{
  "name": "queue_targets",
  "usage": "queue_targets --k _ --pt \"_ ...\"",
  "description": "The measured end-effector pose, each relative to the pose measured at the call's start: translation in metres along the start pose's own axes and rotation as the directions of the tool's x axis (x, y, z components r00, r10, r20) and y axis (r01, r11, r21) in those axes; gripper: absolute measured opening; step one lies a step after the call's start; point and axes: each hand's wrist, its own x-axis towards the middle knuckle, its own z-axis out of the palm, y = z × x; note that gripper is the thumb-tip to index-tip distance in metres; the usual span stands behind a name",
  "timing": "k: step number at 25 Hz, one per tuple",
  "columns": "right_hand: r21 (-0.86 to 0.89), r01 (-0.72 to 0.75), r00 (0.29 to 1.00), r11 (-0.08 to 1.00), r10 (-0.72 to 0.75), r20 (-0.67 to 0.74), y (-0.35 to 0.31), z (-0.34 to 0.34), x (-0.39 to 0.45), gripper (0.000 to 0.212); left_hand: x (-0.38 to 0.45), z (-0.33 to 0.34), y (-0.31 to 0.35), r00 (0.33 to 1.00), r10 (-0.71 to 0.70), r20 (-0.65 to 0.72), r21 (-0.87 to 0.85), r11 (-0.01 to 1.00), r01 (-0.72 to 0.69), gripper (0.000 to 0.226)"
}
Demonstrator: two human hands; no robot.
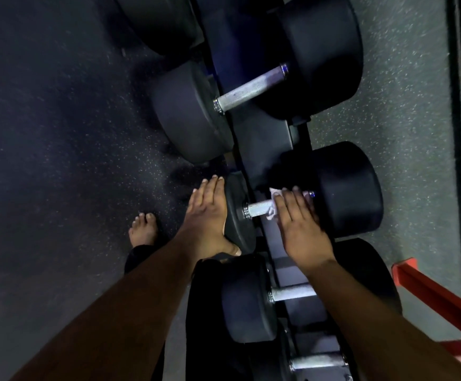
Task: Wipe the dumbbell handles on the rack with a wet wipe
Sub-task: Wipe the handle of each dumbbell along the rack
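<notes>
A row of black dumbbells lies on a dark rack (267, 141) that runs up the middle of the view. On the middle dumbbell, my right hand (300, 226) presses a white wet wipe (274, 203) onto the right part of the knurled metal handle (258, 209) with straight fingers. My left hand (210, 218) lies flat against the outer face of that dumbbell's left head (237, 215), thumb hooked under its edge. The larger dumbbell above shows a bare handle (251, 89). Two more handles (292, 294) (317, 361) show below my right forearm.
Dark speckled rubber floor (59, 133) spreads to the left, where my bare foot (142, 228) stands. Lighter speckled floor lies right of the rack. A red metal frame piece (430, 292) sits at the lower right, and a dark upright edge (457, 105) runs along the far right.
</notes>
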Motion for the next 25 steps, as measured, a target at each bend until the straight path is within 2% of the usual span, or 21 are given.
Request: queue_targets --k 1,4,5,7,9,10,11,12,13,14,15,16,17,18,19,20,21,22,23,25 --pt "0.029 -0.033 0.999 0.999 0.033 0.003 0.0 0.002 0.0 0.049 0.0 0.0 0.0 1.0 -0.002 -0.001 0.004 1.0 0.002 0.165" --pt "0.157 -0.091 0.995 0.984 0.082 0.062 -0.026 0.004 0.04 0.029 0.002 -0.001 0.001 1.0 -0.014 0.007 0.011 1.0 0.014 0.166" --pt "0.179 -0.037 0.997 0.983 0.025 0.069 -0.032 0.003 0.047 0.03 0.002 -0.001 0.002 1.0 -0.021 0.011 0.011 1.0 0.021 0.166" --pt "0.232 0.095 0.995 0.968 -0.097 -0.001 -0.038 0.0 0.042 0.046 0.001 -0.002 0.003 1.0 -0.024 0.016 0.012 1.0 0.024 0.166" --pt "0.353 0.143 0.989 0.925 -0.119 -0.089 -0.039 -0.001 0.011 0.052 0.001 -0.001 0.003 1.0 -0.022 0.008 0.015 1.0 0.022 0.165" --pt "0.458 0.066 0.997 0.886 -0.042 -0.062 -0.041 0.01 -0.016 0.051 0.001 -0.001 0.003 1.0 -0.019 0.006 0.02 1.0 0.019 0.164" --pt "0.563 -0.111 0.992 0.819 0.125 0.014 -0.044 0.018 -0.039 0.05 0.001 -0.002 0.003 1.0 -0.017 0.006 0.024 1.0 0.017 0.164" --pt "0.699 -0.335 0.924 0.631 0.364 0.114 -0.045 0.025 -0.053 0.045 0.0 -0.002 0.002 1.0 -0.018 0.003 0.024 1.0 0.018 0.165" --pt "0.833 -0.471 0.768 0.29 0.599 0.225 -0.048 0.027 -0.056 0.039 0.0 -0.002 0.002 1.0 -0.019 -0.005 0.022 1.0 0.019 0.165" --pt "0.886 -0.428 0.534 -0.177 0.741 0.406 -0.046 0.027 -0.048 0.033 -0.001 -0.001 0.002 1.0 -0.018 -0.011 0.018 1.0 0.019 0.165" --pt "0.79 -0.329 0.379 -0.517 0.694 0.612 -0.042 0.023 -0.033 0.027 0.0 -0.001 0.003 1.0 -0.014 -0.011 0.018 1.0 0.014 0.165" --pt "0.727 -0.357 0.323 -0.587 0.652 0.685 -0.039 0.017 -0.015 0.02 0.001 -0.001 0.002 1.0 -0.01 -0.007 0.019 1.0 0.01 0.165" --pt "0.713 -0.49 0.275 -0.501 0.687 0.672 -0.042 0.001 0.01 0.023 0.001 -0.001 0.002 1.0 -0.01 -0.005 0.02 1.0 0.01 0.165" --pt "0.69 -0.518 0.257 -0.505 0.678 0.689 -0.05 -0.015 0.027 0.031 0.001 0.0 0.002 1.0 -0.015 -0.009 0.018 1.0 0.016 0.165" --pt "0.718 -0.421 0.304 -0.554 0.66 0.687 -0.058 -0.018 0.035 0.034 0.0 -0.001 0.003 1.0 -0.019 -0.012 0.018 1.0 0.019 0.165" --pt "0.712 -0.123 0.396 -0.692 0.623 0.674 -0.069 -0.012 0.039 0.031 0.0 -0.001 0.003 1.0 -0.019 -0.009 0.016 1.0 0.019 0.164" --pt "0.587 -0.002 0.429 -0.809 0.53 0.732 -0.075 -0.012 0.042 0.029 0.001 -0.002 0.003 1.0 -0.015 -0.008 0.013 1.0 0.015 0.164" --pt "0.465 0.065 0.413 -0.883 0.448 0.793 -0.071 -0.009 0.041 0.03 0.001 -0.002 0.002 1.0 -0.013 -0.011 0.009 1.0 0.014 0.164" --pt "0.438 0.07 0.376 -0.896 0.43 0.821 -0.061 -0.005 0.042 0.032 0.0 -0.001 0.002 1.0 -0.016 -0.013 0.005 1.0 0.016 0.164" --pt "0.57 -0.136 0.154 -0.81 0.551 0.82 -0.05 -0.008 0.054 0.033 0.0 -0.001 0.003 1.0 -0.02 -0.015 0.001 1.0 0.02 0.164"
